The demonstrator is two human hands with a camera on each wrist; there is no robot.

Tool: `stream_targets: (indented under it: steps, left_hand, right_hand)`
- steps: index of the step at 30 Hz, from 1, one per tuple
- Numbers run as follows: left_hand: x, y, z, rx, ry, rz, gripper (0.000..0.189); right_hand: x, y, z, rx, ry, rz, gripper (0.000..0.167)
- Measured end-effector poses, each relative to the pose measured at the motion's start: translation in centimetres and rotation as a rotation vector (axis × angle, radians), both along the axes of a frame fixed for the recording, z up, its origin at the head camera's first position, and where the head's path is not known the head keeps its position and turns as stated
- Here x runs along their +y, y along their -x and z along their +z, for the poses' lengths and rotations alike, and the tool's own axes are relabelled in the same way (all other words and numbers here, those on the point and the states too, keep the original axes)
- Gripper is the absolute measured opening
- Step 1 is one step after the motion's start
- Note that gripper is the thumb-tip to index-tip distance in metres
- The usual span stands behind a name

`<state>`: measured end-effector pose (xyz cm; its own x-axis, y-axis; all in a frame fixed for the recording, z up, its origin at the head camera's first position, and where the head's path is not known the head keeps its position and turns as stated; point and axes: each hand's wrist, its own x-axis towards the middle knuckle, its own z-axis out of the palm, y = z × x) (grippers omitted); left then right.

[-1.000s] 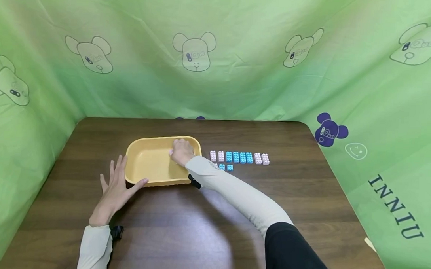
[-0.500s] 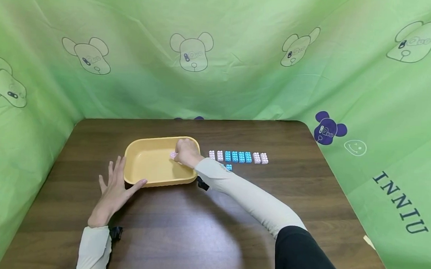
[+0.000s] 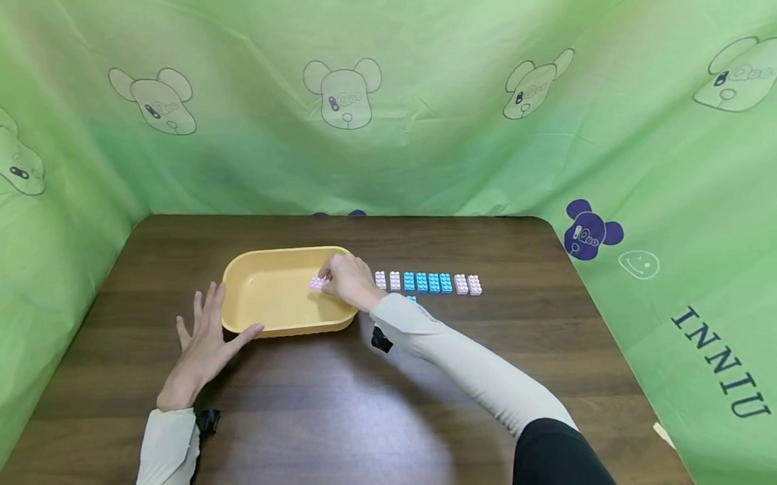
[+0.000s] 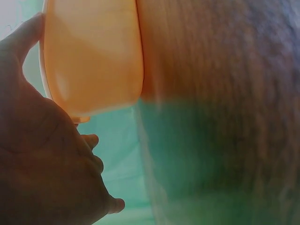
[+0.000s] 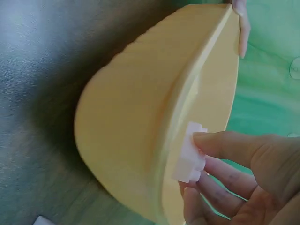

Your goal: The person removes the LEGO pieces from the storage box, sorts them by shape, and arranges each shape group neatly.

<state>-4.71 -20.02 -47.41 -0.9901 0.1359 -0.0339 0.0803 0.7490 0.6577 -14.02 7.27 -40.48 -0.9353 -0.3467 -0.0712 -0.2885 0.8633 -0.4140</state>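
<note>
My right hand point(image 3: 353, 280) pinches a pale pink toy building brick point(image 3: 317, 283) between thumb and fingers, over the right part of the yellow tray point(image 3: 267, 295). In the right wrist view, the brick point(image 5: 190, 157) is tilted, with its studs towards the palm. At the tray's left front corner, my left hand point(image 3: 198, 357) has its fingers spread and fairly straight, its thumb touching the front rim. The left wrist view has the thumb against the tray's edge point(image 4: 93, 56), while the other fingers are partly hidden.
Right of the tray, pink bricks point(image 3: 460, 284) and blue bricks point(image 3: 428, 283) stand in a row on the brown wooden table point(image 3: 293, 410). A blue brick point(image 3: 412, 298) in front of the row is mostly covered by the right sleeve. Green printed cloth point(image 3: 404, 164) hangs behind.
My right hand has drawn to the right across the tray, and the pink brick in its fingers has come into fuller view. The left hand has stayed at the tray's corner.
</note>
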Motion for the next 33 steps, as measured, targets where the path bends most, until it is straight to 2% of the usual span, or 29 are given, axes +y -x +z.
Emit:
stream_targets:
  steps: [7,14,26,33]
  left_hand:
    - [-0.1,0.0,-0.6,0.019,-0.034,0.010,0.114]
    - [0.0,-0.2,-0.4,0.015,-0.034,0.009,0.115]
    - [-0.1,-0.6,-0.2,0.005,-0.025,-0.008,0.114]
    - [0.1,-0.5,-0.2,0.014,-0.030,-0.014,0.113]
  right_hand:
    - [1.4,-0.7,-0.1,-0.013,0.087,0.000,0.021]
    - [3.1,-1.3,-0.2,0.021,0.184,0.060,0.018]
    - [6.5,-2.5,-0.2,0.028,0.211,0.094,0.016]
    - [8.7,-3.1,0.1,-0.007,0.291,0.046,0.015]
